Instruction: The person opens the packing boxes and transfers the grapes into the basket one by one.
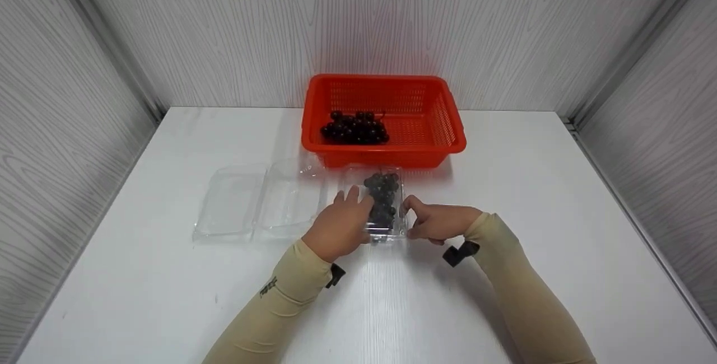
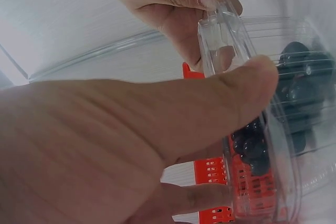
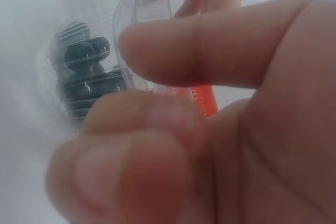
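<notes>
A clear plastic clamshell box (image 1: 402,224) stands on the table in front of the basket, and a bunch of dark grapes (image 1: 383,199) shows through its plastic. At the box's left side, my left hand (image 1: 340,224) holds its edge, the thumb lying along the rim in the left wrist view. My right hand (image 1: 442,221) is at the right side, thumb and finger gripping the near right corner. In the right wrist view, the fingers (image 3: 173,51) are bent close to the rim and partly hide the box. Whether the lid is fully fastened cannot be told.
Behind the box stands a red plastic basket (image 1: 386,159) with another bunch of dark grapes (image 1: 355,129) in its left part. To the left lies an open clear clamshell box (image 1: 232,201), its two halves side by side. White panels (image 1: 392,28) enclose the table.
</notes>
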Demonstrator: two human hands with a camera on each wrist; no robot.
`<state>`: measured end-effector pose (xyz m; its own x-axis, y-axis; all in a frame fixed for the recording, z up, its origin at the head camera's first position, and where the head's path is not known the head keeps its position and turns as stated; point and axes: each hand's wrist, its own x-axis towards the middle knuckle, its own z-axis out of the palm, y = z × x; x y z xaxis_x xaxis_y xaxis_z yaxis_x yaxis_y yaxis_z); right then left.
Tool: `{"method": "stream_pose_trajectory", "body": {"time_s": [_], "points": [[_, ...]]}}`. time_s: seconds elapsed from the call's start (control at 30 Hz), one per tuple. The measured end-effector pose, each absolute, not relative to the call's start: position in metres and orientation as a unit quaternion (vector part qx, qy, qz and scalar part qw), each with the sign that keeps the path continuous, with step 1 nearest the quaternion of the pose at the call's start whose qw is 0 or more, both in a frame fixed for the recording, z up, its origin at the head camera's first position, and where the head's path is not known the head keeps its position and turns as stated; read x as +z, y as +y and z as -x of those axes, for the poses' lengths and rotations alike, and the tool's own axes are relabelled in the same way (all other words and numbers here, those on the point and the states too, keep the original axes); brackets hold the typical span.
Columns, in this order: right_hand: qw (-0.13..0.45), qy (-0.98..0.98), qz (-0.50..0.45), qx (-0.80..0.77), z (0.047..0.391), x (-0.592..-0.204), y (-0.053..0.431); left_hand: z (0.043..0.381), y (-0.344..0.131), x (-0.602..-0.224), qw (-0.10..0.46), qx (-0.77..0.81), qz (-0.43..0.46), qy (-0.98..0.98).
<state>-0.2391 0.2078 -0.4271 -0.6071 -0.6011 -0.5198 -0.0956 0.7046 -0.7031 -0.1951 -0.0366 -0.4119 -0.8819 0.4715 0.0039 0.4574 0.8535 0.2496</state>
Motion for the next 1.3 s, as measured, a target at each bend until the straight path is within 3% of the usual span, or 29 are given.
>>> {"method": "stream_pose_trajectory", "body": {"time_s": [0.3,1.3], "points": [[0.39,0.84,0.202,-0.318,0.2386,-0.426,0.2072,0.1964,-0.0364,-0.4129,0.053,0.129,-0.229,0.963],[0.389,0.842,0.198,-0.317,0.2385,-0.4259,0.2068,0.1942,-0.0354,-0.4106,0.059,0.115,-0.224,0.966]]}}
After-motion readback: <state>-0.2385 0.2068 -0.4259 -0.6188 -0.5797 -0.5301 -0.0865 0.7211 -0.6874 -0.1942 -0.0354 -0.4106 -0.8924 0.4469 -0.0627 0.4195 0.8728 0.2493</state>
